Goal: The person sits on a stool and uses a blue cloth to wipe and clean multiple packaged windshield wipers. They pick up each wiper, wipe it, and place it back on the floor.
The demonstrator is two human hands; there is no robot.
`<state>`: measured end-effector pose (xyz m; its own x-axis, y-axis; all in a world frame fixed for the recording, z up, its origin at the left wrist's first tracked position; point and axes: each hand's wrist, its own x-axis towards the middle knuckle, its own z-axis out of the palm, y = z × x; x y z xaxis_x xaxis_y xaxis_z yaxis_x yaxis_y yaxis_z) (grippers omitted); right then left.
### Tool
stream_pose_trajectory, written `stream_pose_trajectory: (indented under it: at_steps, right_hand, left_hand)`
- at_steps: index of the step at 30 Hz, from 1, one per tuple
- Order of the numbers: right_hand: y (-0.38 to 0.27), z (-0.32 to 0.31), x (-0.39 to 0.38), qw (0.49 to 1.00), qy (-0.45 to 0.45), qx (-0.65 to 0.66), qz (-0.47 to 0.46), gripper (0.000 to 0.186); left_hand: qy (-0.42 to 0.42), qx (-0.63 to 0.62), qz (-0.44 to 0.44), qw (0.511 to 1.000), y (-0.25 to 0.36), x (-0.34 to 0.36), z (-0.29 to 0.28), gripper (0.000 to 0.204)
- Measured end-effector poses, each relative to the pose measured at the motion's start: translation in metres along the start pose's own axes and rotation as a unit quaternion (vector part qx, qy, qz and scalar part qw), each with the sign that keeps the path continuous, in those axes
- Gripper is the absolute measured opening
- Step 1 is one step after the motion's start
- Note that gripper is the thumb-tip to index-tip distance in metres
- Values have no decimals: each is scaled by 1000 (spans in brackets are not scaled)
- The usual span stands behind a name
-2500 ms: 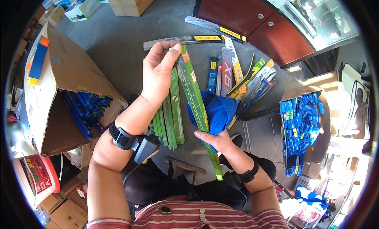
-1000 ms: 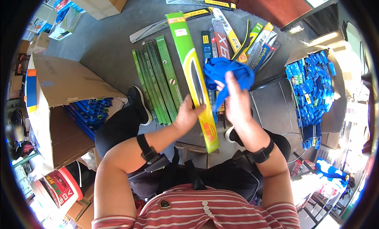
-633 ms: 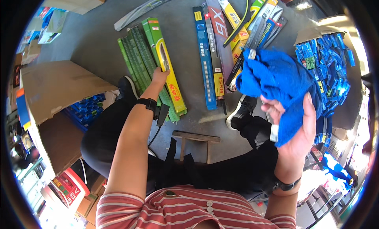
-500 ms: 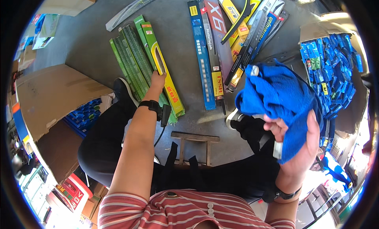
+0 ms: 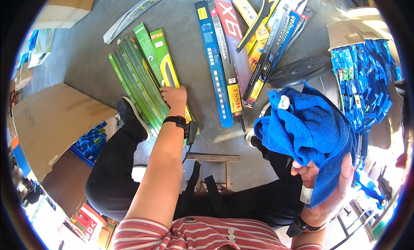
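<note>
My left hand (image 5: 174,97) reaches down to the floor, fingers curled over a long green and yellow wiper blade package (image 5: 162,51). Left of that package lie another green package (image 5: 146,45) and several long green ones (image 5: 137,79) side by side. My right hand (image 5: 335,197) is raised at the right, closed around a bunched blue towel (image 5: 307,127). The towel hangs over the palm and hides part of the fingers; a white tag shows at its lower end.
Ahead on the floor lie a long blue box (image 5: 214,62), a purple-red package (image 5: 233,30) and several wiper blades. An open carton (image 5: 64,116) stands left; another carton (image 5: 360,30), full of blue packets, stands right. Near me are a wooden stool (image 5: 213,157) and a black round seat (image 5: 299,72).
The view has shifted. A wider gap shows between the green and yellow package under my left hand and the green one beside it. My right hand still holds the towel, now lower in view.
</note>
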<state>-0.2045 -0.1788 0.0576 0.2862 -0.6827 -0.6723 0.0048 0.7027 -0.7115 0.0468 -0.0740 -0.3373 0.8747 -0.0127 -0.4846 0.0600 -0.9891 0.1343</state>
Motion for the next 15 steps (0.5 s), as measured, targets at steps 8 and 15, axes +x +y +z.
stream_pose_trajectory:
  at_steps: [8,15]
  right_hand:
    - [1,9,3,1000,19,-6,-7,79]
    - [3,0,2,1000,0,2,-15,75]
  left_hand:
    - [29,-1,56,998,-7,9,-9,75]
    - [110,-103,75,986,-19,8,11,50]
